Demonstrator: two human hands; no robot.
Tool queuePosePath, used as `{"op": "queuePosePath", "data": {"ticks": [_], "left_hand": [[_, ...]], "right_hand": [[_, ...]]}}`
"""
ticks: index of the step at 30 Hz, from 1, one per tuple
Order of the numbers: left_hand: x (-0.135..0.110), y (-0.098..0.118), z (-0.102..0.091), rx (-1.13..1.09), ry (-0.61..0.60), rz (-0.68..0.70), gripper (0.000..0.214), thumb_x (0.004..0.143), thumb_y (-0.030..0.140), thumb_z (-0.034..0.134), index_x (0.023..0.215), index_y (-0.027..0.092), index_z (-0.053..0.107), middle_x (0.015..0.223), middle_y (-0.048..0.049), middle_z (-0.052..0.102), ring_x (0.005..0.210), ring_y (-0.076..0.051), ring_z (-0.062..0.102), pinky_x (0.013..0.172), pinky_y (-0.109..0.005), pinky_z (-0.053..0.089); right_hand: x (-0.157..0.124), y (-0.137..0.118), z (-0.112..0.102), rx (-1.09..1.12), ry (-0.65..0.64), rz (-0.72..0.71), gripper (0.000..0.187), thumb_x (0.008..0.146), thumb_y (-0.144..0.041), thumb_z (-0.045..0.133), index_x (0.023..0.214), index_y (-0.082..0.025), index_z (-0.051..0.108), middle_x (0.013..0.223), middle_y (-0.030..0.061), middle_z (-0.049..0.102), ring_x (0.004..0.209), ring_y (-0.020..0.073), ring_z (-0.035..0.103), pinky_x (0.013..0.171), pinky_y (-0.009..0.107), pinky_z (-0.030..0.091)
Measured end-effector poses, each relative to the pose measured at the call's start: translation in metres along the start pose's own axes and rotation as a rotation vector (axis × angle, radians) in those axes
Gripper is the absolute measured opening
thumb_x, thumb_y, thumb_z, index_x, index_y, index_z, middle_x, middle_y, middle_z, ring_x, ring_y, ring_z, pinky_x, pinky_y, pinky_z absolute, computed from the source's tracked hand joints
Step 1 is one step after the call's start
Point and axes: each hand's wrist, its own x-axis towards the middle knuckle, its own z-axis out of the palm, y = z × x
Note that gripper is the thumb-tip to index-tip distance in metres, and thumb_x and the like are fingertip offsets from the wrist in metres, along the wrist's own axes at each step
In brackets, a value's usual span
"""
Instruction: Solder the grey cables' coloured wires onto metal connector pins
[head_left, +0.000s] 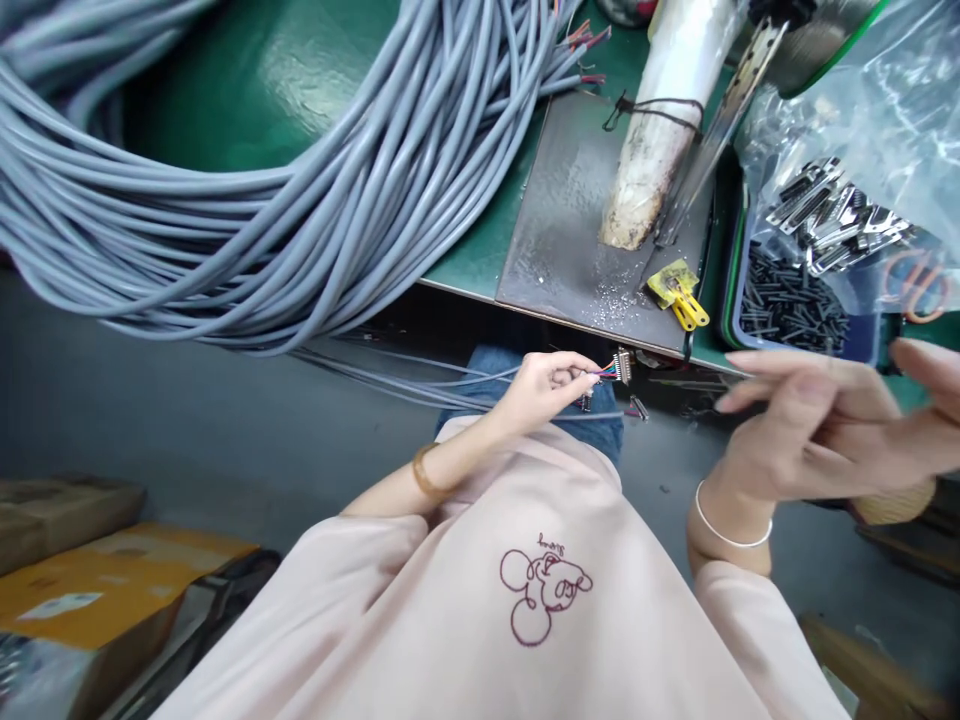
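Note:
My left hand (pixel 551 385) is closed in a pinch over my lap, on the coloured wires just behind a multi-pin connector (pixel 623 366). Grey cables run from it to the left, and another small connector (pixel 639 408) on a cable end lies below. To the right, my right hand (pixel 787 450), with a thin bangle at the wrist, is raised in front of the bench edge. Its fingers look stretched and apart, with nothing visible in them. Fingers and skin overlap there with blur; I cannot tell whether a second person's hand is among them.
A large coil of grey cable (pixel 315 230) covers the left of the green bench. On a dark board (pixel 570 200) stand a wrapped white post (pixel 660 130) and a yellow clip (pixel 679 293). A blue tray (pixel 862 338) holds black tubes and metal parts. Boxes (pixel 112 580) stand lower left.

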Motion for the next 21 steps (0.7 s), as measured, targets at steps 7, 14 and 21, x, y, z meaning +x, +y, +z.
{"op": "queuePosePath", "data": {"ticks": [7, 14, 21], "left_hand": [[-0.011, 0.067, -0.027, -0.449, 0.141, 0.056, 0.020, 0.085, 0.028, 0.075, 0.094, 0.009, 0.076, 0.067, -0.0043, 0.072, 0.049, -0.006, 0.057, 0.044, -0.015, 0.043], [-0.002, 0.063, -0.028, -0.477, 0.125, 0.079, 0.021, 0.087, 0.029, 0.073, 0.095, 0.009, 0.076, 0.064, -0.0026, 0.070, 0.043, -0.003, 0.048, 0.041, -0.016, 0.038], [0.009, 0.058, -0.023, -0.021, 0.368, 0.363, 0.021, 0.088, 0.023, 0.074, 0.104, 0.012, 0.079, 0.085, -0.0074, 0.077, 0.064, -0.009, 0.059, 0.059, -0.021, 0.046]], "right_hand": [[0.002, -0.015, 0.030, -0.014, -0.083, -0.026, 0.012, 0.087, -0.016, 0.072, 0.094, -0.021, 0.063, 0.082, -0.0020, 0.075, 0.071, 0.0170, 0.077, 0.060, 0.029, 0.064], [-0.008, -0.010, 0.036, -0.015, -0.239, -0.149, 0.020, 0.084, -0.009, 0.071, 0.095, -0.022, 0.063, 0.106, 0.0041, 0.078, 0.093, 0.0186, 0.077, 0.078, 0.032, 0.065], [-0.012, -0.004, 0.050, -0.079, -0.262, -0.122, 0.022, 0.082, -0.006, 0.072, 0.092, -0.022, 0.060, 0.110, 0.0037, 0.079, 0.090, 0.0162, 0.078, 0.075, 0.025, 0.063]]}}
